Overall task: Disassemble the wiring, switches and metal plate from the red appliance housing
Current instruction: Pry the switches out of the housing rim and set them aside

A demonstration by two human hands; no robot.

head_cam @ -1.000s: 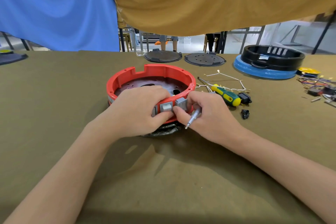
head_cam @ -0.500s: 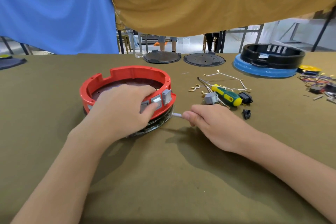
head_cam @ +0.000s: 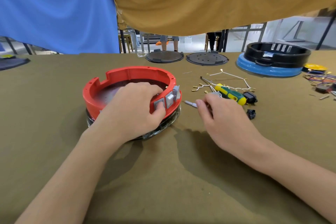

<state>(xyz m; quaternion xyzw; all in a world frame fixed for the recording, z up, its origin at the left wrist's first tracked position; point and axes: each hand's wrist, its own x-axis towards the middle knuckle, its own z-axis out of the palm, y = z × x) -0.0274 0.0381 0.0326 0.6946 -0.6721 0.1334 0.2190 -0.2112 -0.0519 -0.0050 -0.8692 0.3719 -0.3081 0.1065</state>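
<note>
The red housing point(head_cam: 127, 82) is sitting on the table point(head_cam: 54, 114) with the left hand point(head_cam: 132, 109) gripping its near rim, thumb pressing beside the grey switches point(head_cam: 170, 98), while the right hand point(head_cam: 223, 116) is pinching what looks like a small metal tool point(head_cam: 190, 104) just beside it

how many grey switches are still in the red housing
3, side by side in the red housing's near-right wall: left switch under the left hand's thumb, middle switch, right switch sticking out. The hand may hide others.
</note>
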